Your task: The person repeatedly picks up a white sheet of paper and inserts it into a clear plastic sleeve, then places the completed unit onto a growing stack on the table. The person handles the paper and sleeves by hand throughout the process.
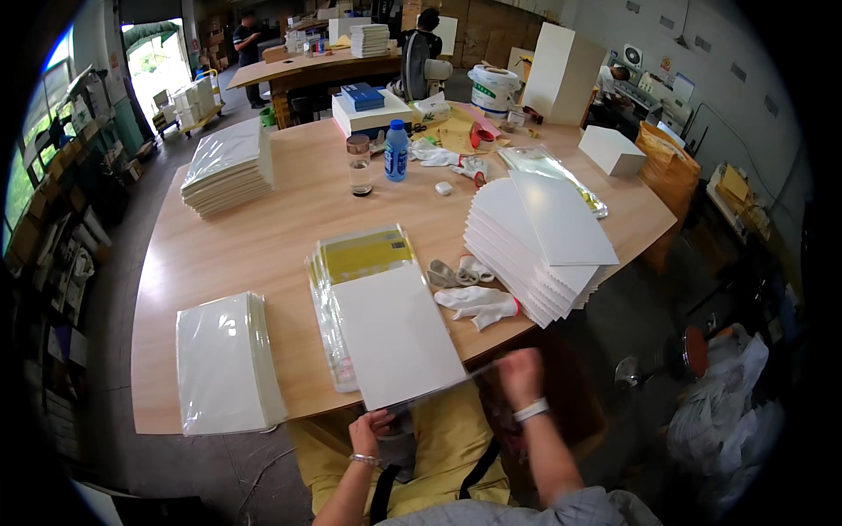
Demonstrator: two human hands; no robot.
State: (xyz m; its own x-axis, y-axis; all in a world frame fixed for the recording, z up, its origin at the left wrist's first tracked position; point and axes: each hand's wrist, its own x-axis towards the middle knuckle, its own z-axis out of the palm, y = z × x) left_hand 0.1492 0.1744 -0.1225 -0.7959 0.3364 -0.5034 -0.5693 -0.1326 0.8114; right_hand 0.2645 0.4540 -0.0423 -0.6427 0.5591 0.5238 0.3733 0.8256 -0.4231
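Observation:
A white board (399, 337) lies on a pile of clear plastic sleeves (326, 320) at the table's front edge, its lower end near my body. At its lower left corner, my left hand (370, 431) pinches the clear plastic edge. My right hand (521, 375), a little blurred, is closed just off the table's edge to the right. A thin clear strip (438, 391) stretches between the two hands along the board's lower edge, and its end seems to run into my right fist. The exact grip of the right fingers is hidden.
Left of the sleeves lies a stack of wrapped boards (224, 364), with another wrapped stack (230, 162) farther back. Fanned white boards (548, 232) stand right, beside white gloves (478, 302). A glass cup (360, 167) and a blue bottle (396, 153) stand behind.

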